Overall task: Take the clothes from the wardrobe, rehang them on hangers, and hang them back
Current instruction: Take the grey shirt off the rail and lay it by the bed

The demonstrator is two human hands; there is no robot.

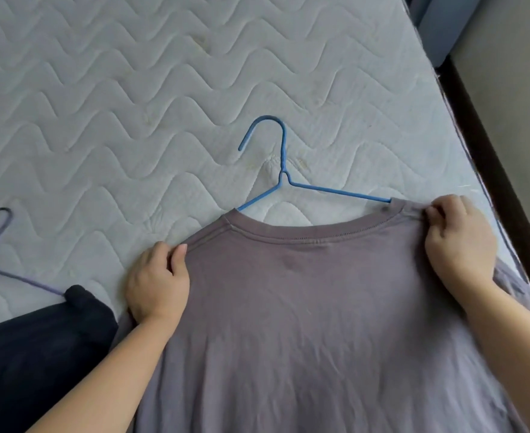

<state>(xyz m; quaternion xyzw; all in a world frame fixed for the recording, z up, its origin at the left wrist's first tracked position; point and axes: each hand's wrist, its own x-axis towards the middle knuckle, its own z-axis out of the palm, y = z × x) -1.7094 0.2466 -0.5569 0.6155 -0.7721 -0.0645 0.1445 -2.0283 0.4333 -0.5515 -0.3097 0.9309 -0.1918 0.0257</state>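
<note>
The T-shirt (313, 301) lies flat on the near part of the mattress (132, 89), collar pointing to the far side. The blue hanger (284, 151) sits at its neck. The hook and the upper part of both arms rest on the mattress just beyond the collar, and the arm ends disappear under the fabric at the neck opening.

The left hand (157, 282) grips the left shoulder of the shirt, fingers curled round the edge and thumb on top. The right hand (457, 242) pinches the right shoulder seam next to the collar, right where the hanger's right arm slips inside.

The shirt looks like thin, soft knit: light, limp, and likely to stretch at the neck if pulled hard. The shoulder seams, where both hands are now, seem the best place to hold it, since the double stitching there takes a tug better than the body cloth. The hanger looks like coated wire, light and stiff but bendable, and the coating may drag a little on the fabric.

At the near left a dark garment (38, 354) lies with a purple hanger (16, 277) sticking out of it. No wardrobe, basket or other container is in view, so nothing can be said of their contents.
</note>
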